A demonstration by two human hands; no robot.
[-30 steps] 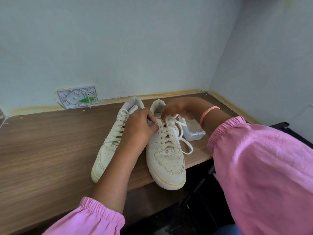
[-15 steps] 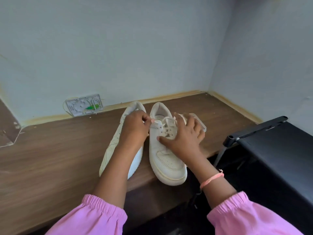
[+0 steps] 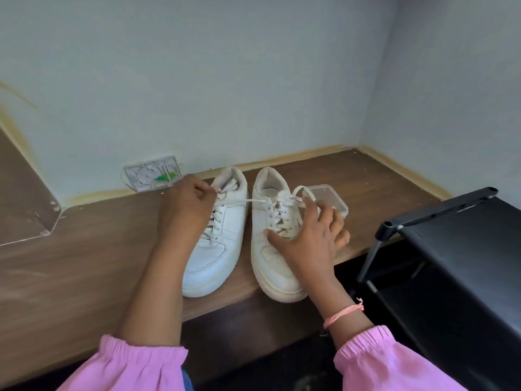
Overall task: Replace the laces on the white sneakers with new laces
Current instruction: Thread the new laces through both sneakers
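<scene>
Right sneaker [image 3: 272, 244]: off-white, soiled; lace [image 3: 239, 201] drawn taut leftward, pinched by left hand [image 3: 187, 204]. Right hand [image 3: 310, 238] fingers spread, pressing it.

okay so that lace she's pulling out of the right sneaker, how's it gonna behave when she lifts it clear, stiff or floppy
Probably floppy: the lace runs straight only where the left hand pulls it taut, while its other end curls in a loose loop. Likely very light, since a pinch moves it. It may drag in the eyelets, which is perhaps why the right hand steadies the right sneaker.
</scene>
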